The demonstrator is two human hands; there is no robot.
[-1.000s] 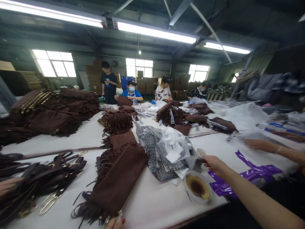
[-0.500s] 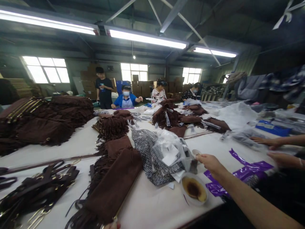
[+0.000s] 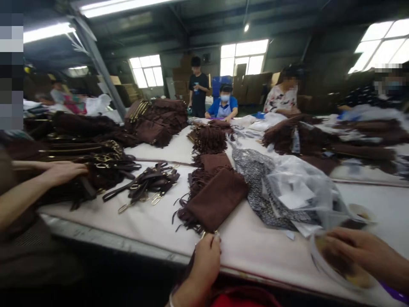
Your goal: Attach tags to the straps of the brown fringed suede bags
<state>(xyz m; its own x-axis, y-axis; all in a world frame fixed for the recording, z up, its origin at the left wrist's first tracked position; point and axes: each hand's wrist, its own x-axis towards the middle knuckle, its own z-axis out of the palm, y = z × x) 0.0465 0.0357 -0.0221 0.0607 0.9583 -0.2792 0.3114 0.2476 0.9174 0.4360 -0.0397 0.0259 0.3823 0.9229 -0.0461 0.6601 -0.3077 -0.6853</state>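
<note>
My left hand [image 3: 204,262] is at the table's near edge, fingers closed on a small thing I cannot make out, just below a brown fringed bag [image 3: 217,198]. At the lower right, my right hand [image 3: 364,251] reaches over a shallow round dish [image 3: 345,273] with brown residue. Its fingers are pressed together, and what they hold, if anything, is hidden. A crumpled clear plastic bag [image 3: 300,192] lies on a black-and-white patterned cloth [image 3: 255,179] behind the dish.
A co-worker's hand [image 3: 64,170] at the left rests on a pile of dark straps with gold clasps [image 3: 143,183]. Stacks of brown fringed bags [image 3: 159,119] cover the white table [image 3: 153,221]. Several people work at the far end.
The view has swung left and down. My left hand has come into sight at the table edge. My right hand now sits over the dish. A co-worker's arm appears at the left.
</note>
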